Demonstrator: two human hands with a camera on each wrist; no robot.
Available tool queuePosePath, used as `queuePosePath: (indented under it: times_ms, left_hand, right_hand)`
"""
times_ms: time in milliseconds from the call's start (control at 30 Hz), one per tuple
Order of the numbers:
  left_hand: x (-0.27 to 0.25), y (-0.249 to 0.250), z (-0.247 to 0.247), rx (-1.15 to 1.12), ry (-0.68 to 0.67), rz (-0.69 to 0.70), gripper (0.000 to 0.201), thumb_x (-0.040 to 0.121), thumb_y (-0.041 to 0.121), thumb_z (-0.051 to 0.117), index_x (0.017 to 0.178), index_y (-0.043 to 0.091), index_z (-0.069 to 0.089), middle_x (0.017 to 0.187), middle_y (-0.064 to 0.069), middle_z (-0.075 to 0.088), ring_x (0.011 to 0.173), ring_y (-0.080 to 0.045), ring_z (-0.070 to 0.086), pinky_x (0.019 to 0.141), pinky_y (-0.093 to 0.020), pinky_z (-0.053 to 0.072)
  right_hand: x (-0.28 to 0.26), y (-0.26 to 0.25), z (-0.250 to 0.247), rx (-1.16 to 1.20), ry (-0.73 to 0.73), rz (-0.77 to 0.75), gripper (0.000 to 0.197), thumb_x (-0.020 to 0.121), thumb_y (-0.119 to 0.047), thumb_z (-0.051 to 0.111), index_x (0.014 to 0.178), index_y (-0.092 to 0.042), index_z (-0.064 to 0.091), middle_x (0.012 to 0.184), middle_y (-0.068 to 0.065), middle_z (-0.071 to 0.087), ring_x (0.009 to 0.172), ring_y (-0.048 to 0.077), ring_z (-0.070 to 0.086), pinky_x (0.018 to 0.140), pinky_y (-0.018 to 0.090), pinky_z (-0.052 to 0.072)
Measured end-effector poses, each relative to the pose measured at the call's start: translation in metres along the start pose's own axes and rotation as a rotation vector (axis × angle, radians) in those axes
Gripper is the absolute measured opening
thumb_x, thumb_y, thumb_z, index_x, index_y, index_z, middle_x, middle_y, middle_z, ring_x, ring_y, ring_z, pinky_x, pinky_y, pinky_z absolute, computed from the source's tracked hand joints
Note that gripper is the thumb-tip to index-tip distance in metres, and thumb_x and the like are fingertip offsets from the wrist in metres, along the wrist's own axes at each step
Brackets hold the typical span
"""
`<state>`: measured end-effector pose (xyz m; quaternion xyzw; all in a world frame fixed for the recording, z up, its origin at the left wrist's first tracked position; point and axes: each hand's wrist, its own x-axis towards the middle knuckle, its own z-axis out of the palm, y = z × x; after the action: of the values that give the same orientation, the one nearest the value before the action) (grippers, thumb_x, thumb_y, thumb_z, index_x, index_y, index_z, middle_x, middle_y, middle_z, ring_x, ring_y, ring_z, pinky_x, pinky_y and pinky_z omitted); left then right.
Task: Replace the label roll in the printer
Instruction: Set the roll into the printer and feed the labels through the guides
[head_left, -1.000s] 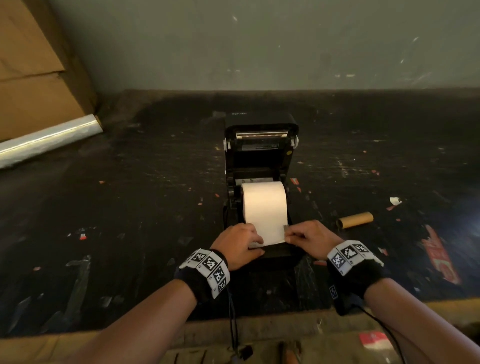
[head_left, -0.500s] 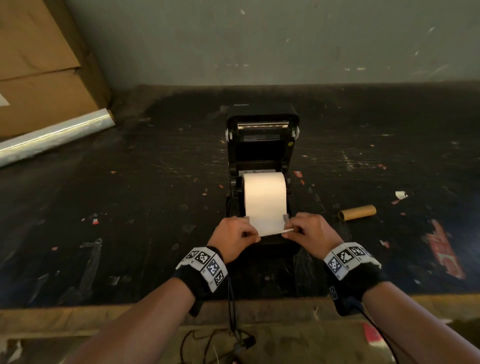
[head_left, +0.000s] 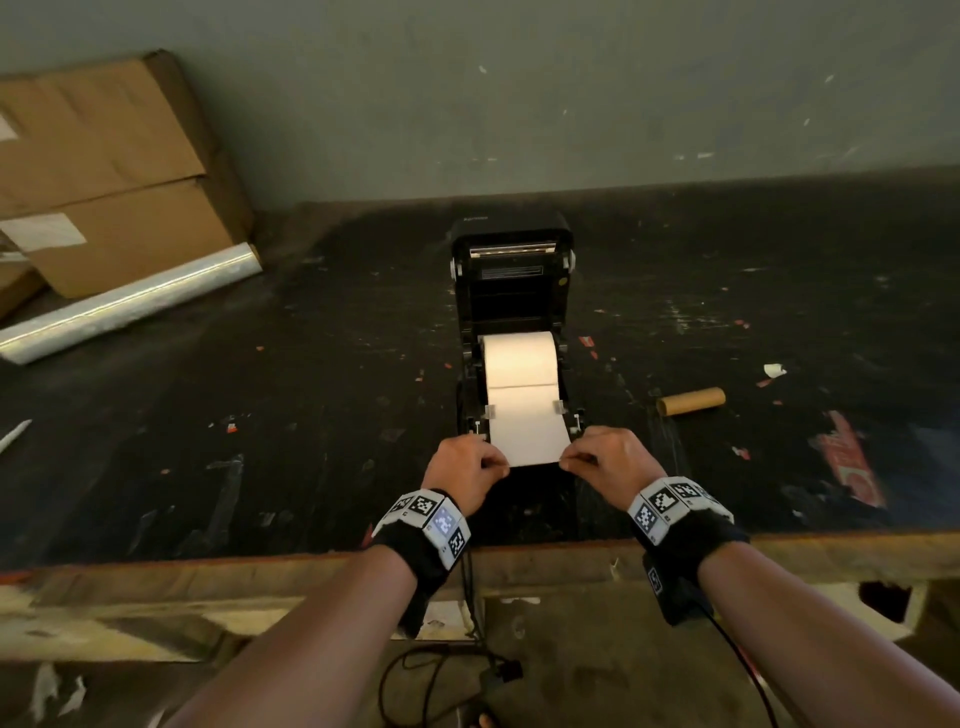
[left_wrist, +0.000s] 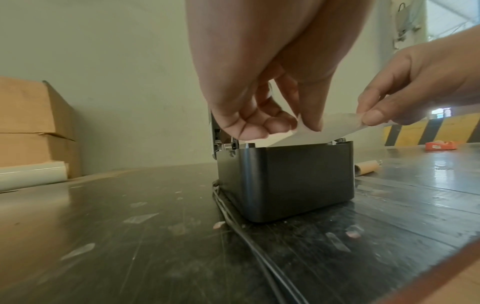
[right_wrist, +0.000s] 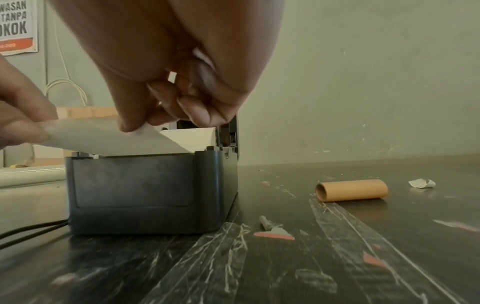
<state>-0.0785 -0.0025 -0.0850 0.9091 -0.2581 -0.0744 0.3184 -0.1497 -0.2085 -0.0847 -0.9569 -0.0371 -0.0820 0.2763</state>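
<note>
While both hands pinch the label strip, only the left wrist view shows an orange tape dispenser.

There's a poster on the wall, upper left in the right wrist view, cut off by the frame edge: the letters read "WASAN", "TANPA" and "OKOK" in dark capitals, with an orange band beneath whose small print is too blurred to read. The printer carries a small brand word on its raised lid, too faint to make out
</note>
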Motion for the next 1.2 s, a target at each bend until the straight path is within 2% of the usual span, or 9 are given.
queuePosePath:
  times_ms: [67,133,233,433,933,1100,1200]
  left_hand:
    - [-0.006,0.0,0.001,-0.018,0.024,-0.029,0.013,0.081,0.021,0.068,0.09,0.014,0.075,0.094,-0.004,0.068,0.087,-0.016,0.062,0.083,-0.028,0.05]
    - [-0.014,-0.002,0.004,-0.05,0.048,-0.049,0.013,0.082,0.02,0.068,0.09,0.014,0.075,0.095,-0.004,0.068,0.086,-0.014,0.061,0.083,-0.025,0.048]
    - [-0.022,-0.006,0.009,-0.07,0.054,-0.068,0.014,0.082,0.02,0.067,0.092,0.015,0.075,0.098,-0.004,0.069,0.085,-0.01,0.059,0.082,-0.019,0.044]
    - [-0.036,-0.01,0.012,-0.14,-0.008,-0.098,0.014,0.083,0.019,0.067,0.093,0.015,0.075,0.1,-0.002,0.073,0.092,-0.011,0.065,0.089,-0.023,0.05]
    - [-0.05,-0.006,0.009,-0.085,-0.026,-0.047,0.015,0.084,0.02,0.066,0.095,0.015,0.074,0.1,0.001,0.072,0.093,-0.008,0.064,0.091,-0.023,0.049]
    - [-0.039,-0.008,-0.012,-0.058,-0.03,-0.056,0.017,0.084,0.022,0.065,0.098,0.015,0.073,0.101,-0.001,0.072,0.094,-0.01,0.064,0.088,-0.022,0.048]
    - [-0.014,-0.005,-0.037,-0.064,-0.016,-0.077,0.018,0.084,0.024,0.066,0.099,0.016,0.072,0.098,-0.001,0.072,0.087,-0.011,0.066,0.082,-0.021,0.049]
  right_hand:
    - [-0.003,-0.002,0.0,-0.005,-0.008,0.01,0.015,0.085,-0.02,0.065,0.094,-0.013,0.074,0.087,-0.004,0.063,0.079,0.003,0.052,0.079,0.016,0.041]
    - [-0.007,-0.005,0.002,-0.015,-0.01,0.018,0.015,0.085,-0.02,0.064,0.093,-0.013,0.074,0.085,-0.008,0.057,0.079,0.004,0.052,0.08,0.02,0.045]
    - [-0.014,-0.008,0.005,-0.01,-0.023,0.051,0.015,0.085,-0.022,0.064,0.093,-0.014,0.074,0.084,-0.007,0.056,0.08,0.008,0.054,0.081,0.025,0.048]
    - [-0.026,-0.012,0.004,-0.004,-0.09,0.086,0.017,0.087,-0.025,0.061,0.096,-0.016,0.073,0.092,-0.002,0.062,0.086,0.012,0.059,0.086,0.028,0.049]
    - [-0.039,-0.014,0.004,-0.02,-0.123,0.101,0.018,0.087,-0.023,0.061,0.101,-0.016,0.071,0.102,0.001,0.067,0.094,0.011,0.061,0.092,0.03,0.05]
    - [-0.025,-0.013,-0.007,-0.024,-0.278,0.138,0.026,0.084,-0.032,0.065,0.104,-0.016,0.068,0.1,0.0,0.066,0.089,0.009,0.061,0.083,0.024,0.05]
    - [-0.003,-0.012,-0.027,-0.021,-0.223,0.134,0.024,0.084,-0.033,0.064,0.1,-0.016,0.07,0.096,0.0,0.068,0.083,0.007,0.06,0.073,0.014,0.044]
